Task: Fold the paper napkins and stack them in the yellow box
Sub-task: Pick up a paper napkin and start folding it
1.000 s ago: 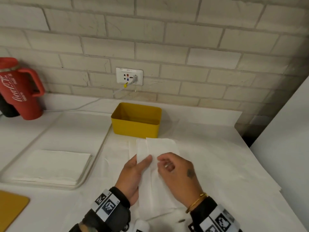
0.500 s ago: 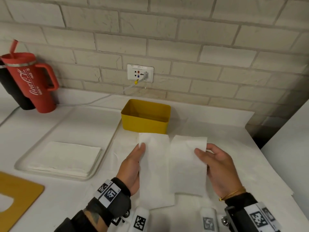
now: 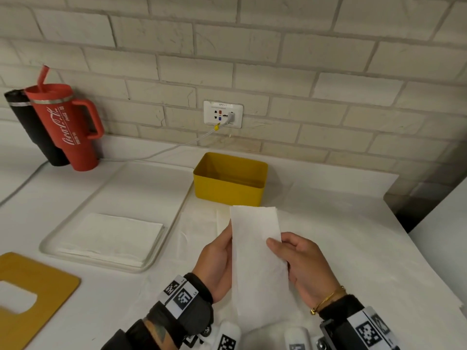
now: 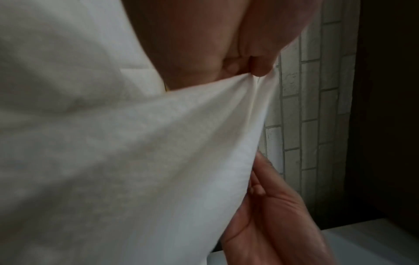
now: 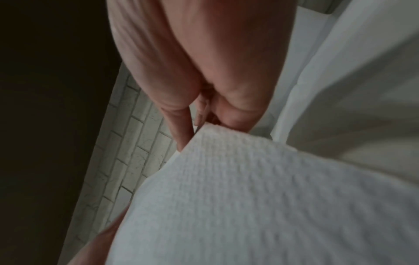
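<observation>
Two hands hold one napkin (image 3: 257, 258) up off the bench (image 3: 353, 248), just in front of the yellow box (image 3: 228, 190). It reads as a long narrow strip, so I judge one fold is made and the strip has yet to be halved or squared before it goes in.

Left hand (image 3: 217, 263) has the strip's left edge, thumb in front and fingers behind; its grip is a closed pinch on the paper, which the left wrist view confirms with the sheet bunching at the fingertips (image 4: 260, 70). Right hand (image 3: 300, 263) pinches the right edge near the top, fingers curled round it.

To fold well from here, I would keep both long edges flush before pressing, since soft paper like this skews easily. Lowering the strip onto the bench and running a finger along the crease should give a flatter result than creasing in the air. Ease the left pinch, as the bunching there could leave wrinkles.

Unfolded napkins (image 3: 111, 236) lie stacked in the tray (image 3: 161, 251) to the left. Nothing white shows in the part of the box that I can see, though its floor is partly hidden by the near wall.
</observation>
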Available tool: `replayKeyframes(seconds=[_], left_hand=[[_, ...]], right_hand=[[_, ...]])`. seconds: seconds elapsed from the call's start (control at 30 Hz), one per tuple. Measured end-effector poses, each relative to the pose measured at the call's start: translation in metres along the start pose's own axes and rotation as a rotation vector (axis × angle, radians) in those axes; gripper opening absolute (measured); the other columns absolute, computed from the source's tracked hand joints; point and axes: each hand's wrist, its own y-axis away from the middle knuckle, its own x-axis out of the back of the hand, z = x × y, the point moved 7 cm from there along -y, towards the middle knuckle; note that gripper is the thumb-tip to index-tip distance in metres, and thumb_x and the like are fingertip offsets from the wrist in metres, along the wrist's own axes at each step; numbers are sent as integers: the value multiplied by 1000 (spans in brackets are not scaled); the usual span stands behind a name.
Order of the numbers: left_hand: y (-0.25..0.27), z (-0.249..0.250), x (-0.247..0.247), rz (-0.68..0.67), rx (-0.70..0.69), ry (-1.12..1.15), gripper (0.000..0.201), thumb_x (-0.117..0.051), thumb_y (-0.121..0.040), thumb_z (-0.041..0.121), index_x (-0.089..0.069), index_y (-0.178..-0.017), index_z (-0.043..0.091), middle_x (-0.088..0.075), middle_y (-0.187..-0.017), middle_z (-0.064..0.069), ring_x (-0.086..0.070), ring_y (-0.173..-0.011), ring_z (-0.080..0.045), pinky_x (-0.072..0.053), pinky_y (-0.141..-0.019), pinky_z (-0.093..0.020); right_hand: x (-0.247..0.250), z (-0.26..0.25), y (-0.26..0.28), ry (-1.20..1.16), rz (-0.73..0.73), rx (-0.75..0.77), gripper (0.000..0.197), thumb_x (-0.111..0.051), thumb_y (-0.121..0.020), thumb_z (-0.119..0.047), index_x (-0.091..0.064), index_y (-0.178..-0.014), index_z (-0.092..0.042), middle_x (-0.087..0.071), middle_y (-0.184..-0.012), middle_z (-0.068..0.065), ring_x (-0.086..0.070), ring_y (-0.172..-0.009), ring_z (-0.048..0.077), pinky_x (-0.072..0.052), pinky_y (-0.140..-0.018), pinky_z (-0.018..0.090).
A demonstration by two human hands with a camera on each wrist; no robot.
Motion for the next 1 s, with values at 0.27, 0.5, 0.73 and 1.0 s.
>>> replayKeyframes(seconds=[0.27,0.5,0.73,1.0], left_hand=[[1,-2,-2,-20,6,55,58,-30,-104,52,-58,-137,13,-68,-131,-16,-66,-122,-31,-50,-101,-45],[0,-2,1,-16,3,29,58,-37,-103,51,-58,-139,11,-66,-134,-18,-62,-126,-34,-42,-112,-53],[3,4,5,37,-29,13,44,-46,-104,36,-58,-137,8,-69,-128,-18,-66,-120,-35,-47,-108,-53],[3,20,29,17,-90,-30,51,-68,-90,15,-55,-138,4,-64,-130,-28,-64,-117,-47,-56,-94,-56]], right_hand=[[5,6,-3,-8,47,-3,15,-68,-93,-10,-72,-104,-1,-77,-100,14,-74,-95,30,-54,-78,37],[2,9,-7,-26,41,-3,14,-68,-93,-10,-72,-103,-1,-77,-99,14,-74,-94,30,-56,-79,37],[12,16,-13,110,135,48,53,-92,-69,-37,-66,-112,-21,-76,-104,4,-74,-97,22,-59,-89,43],[-41,30,-10,83,-286,-71,41,-81,-80,-9,-70,-119,-4,-74,-117,14,-70,-111,31,-54,-100,48]])
